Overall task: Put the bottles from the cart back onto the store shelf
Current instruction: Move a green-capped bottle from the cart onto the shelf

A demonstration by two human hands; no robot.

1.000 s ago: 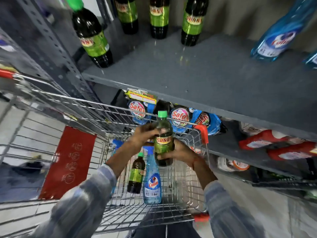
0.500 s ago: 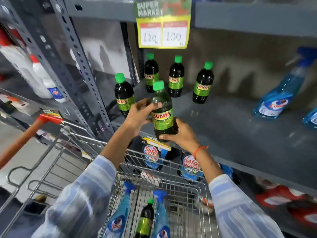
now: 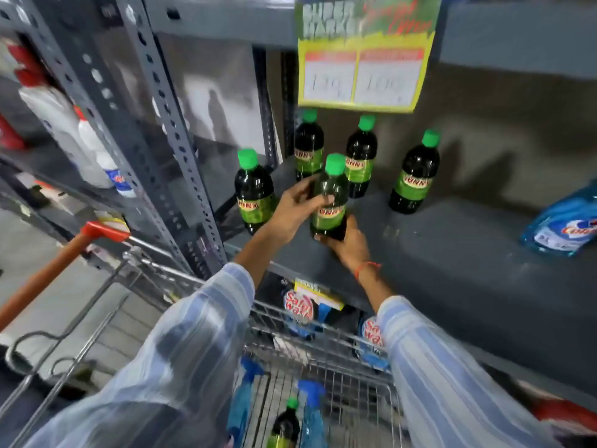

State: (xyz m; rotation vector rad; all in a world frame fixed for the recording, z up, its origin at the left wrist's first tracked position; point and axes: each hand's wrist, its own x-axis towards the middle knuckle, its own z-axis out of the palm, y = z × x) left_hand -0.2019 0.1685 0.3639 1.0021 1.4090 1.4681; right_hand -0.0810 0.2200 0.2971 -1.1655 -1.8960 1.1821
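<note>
Both hands, left hand (image 3: 295, 206) and right hand (image 3: 347, 242), clamped around green-capped bottle (image 3: 330, 202) over grey shelf (image 3: 452, 253)

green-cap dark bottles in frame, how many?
6. Four standing on the shelf; one held in both hands; one in the cart. More may be hidden.

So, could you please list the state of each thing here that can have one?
Held bottle: capped, upright, gripped by both hands over the shelf.
Left hand: closed around its body.
Right hand: cupping its base.
Four shelf bottles: capped, standing upright.
Cart bottle: capped, not yet shelved.
Blue spray bottles: in the cart.
Blue bottle on the shelf: tilted.
</note>
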